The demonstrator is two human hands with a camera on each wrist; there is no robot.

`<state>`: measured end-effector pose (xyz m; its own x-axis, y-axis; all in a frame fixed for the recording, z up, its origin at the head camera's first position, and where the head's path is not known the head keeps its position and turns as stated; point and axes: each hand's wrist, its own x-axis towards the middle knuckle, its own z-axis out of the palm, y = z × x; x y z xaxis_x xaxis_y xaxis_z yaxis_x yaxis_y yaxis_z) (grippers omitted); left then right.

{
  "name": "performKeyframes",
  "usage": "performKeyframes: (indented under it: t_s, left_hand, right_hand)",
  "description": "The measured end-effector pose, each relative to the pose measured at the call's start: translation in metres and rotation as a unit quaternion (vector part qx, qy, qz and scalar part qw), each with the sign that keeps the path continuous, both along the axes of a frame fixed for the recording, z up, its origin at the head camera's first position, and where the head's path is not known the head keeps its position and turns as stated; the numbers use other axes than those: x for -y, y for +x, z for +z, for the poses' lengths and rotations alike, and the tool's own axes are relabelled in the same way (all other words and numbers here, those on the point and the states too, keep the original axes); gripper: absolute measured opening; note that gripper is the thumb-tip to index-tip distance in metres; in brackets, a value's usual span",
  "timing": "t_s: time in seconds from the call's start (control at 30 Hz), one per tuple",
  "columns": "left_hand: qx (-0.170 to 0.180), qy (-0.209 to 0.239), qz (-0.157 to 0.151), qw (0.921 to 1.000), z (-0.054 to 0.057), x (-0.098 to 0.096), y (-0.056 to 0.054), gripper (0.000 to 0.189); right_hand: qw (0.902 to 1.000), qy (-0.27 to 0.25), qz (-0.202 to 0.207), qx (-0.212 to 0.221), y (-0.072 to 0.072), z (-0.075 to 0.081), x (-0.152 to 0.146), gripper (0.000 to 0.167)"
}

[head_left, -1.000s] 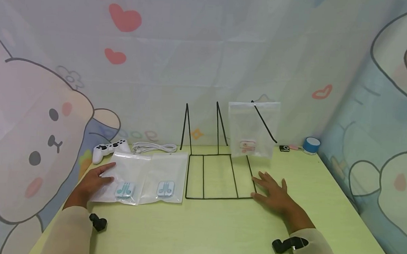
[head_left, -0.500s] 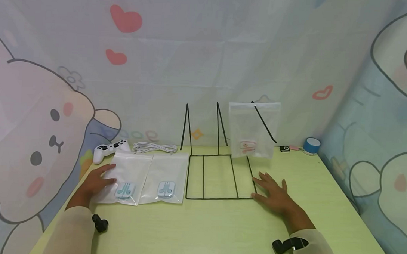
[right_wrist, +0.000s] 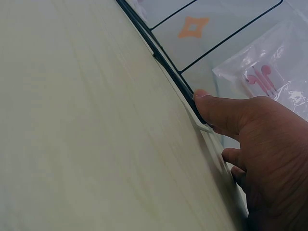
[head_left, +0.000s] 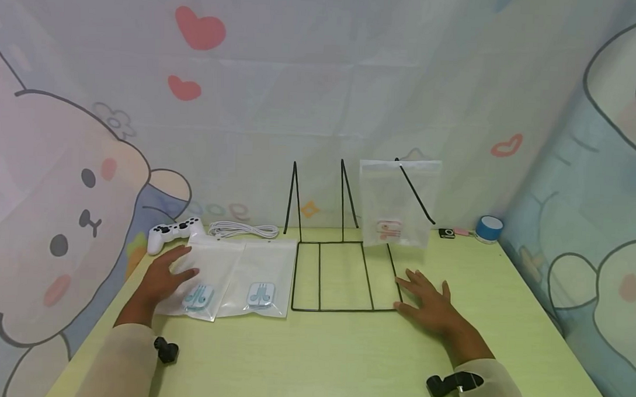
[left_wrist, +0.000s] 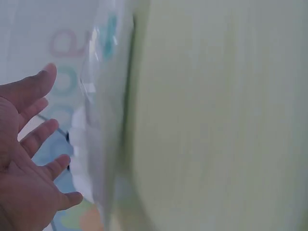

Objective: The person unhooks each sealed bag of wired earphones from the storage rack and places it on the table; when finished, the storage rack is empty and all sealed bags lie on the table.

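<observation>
My left hand (head_left: 162, 282) hovers with spread fingers over the left edge of a clear zip bag (head_left: 218, 259) that holds a white earphone case with blue earphones (head_left: 197, 298). In the left wrist view those fingers (left_wrist: 30, 91) are apart from the bag. A second zip bag (head_left: 268, 261) with a similar case (head_left: 261, 295) lies against it on the right. At the right side of a black wire display rack (head_left: 320, 274), my right hand (head_left: 429, 304) rests, thumb touching the front corner. A third zip bag (head_left: 397, 192) with pink earphones (right_wrist: 261, 79) hangs on the rack's right hook.
A white game controller (head_left: 173, 234) and a coiled white cable (head_left: 243, 229) lie behind the flat bags. At the back right are a small black device (head_left: 446, 233) and a blue roll of tape (head_left: 489, 228). Two other rack hooks (head_left: 351, 197) stand upright near the backdrop.
My left hand has lifted off the left bag's edge and moved slightly right and up. The right hand stays at the rack's side, and the bags lie where they were.
</observation>
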<state>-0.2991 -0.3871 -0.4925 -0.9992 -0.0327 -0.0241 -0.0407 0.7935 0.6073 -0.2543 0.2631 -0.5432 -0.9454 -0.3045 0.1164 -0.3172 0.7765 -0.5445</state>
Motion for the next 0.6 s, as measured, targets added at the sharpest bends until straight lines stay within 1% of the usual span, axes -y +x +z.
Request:
performKeyframes:
  t_s: [0.1, 0.2, 0.3, 0.37, 0.43, 0.5, 0.6]
  left_hand:
    - [-0.033, -0.005, -0.024, 0.9992, 0.007, -0.021, 0.003, 0.079]
    - [-0.057, -0.001, -0.056, 0.9968, 0.015, -0.047, 0.006, 0.074]
    - [-0.08, -0.001, -0.097, 0.992, 0.019, -0.074, 0.009, 0.07]
    - [-0.088, -0.002, -0.121, 0.9887, 0.019, -0.091, 0.011, 0.069]
    - [-0.088, 0.0, -0.137, 0.9866, 0.021, -0.107, 0.013, 0.069]
    - [-0.078, 0.003, -0.147, 0.986, 0.023, -0.122, 0.016, 0.071]
    - [-0.063, -0.001, -0.154, 0.9861, 0.022, -0.14, 0.02, 0.072]
  right_hand:
    - [1.0, -0.002, 0.002, -0.001, 0.001, 0.002, 0.001, 0.069]
    - [1.0, -0.003, 0.002, -0.001, 0.002, 0.003, 0.002, 0.068]
    - [1.0, -0.002, 0.001, 0.001, 0.002, 0.005, 0.002, 0.068]
    - [1.0, 0.001, 0.001, 0.001, 0.002, 0.004, 0.001, 0.068]
    - [1.0, 0.001, 0.002, 0.0, 0.0, 0.004, 0.001, 0.069]
    - [1.0, 0.001, 0.002, -0.003, -0.001, 0.003, 0.0, 0.069]
    - [1.0, -0.005, 0.005, -0.005, -0.002, 0.001, 0.001, 0.069]
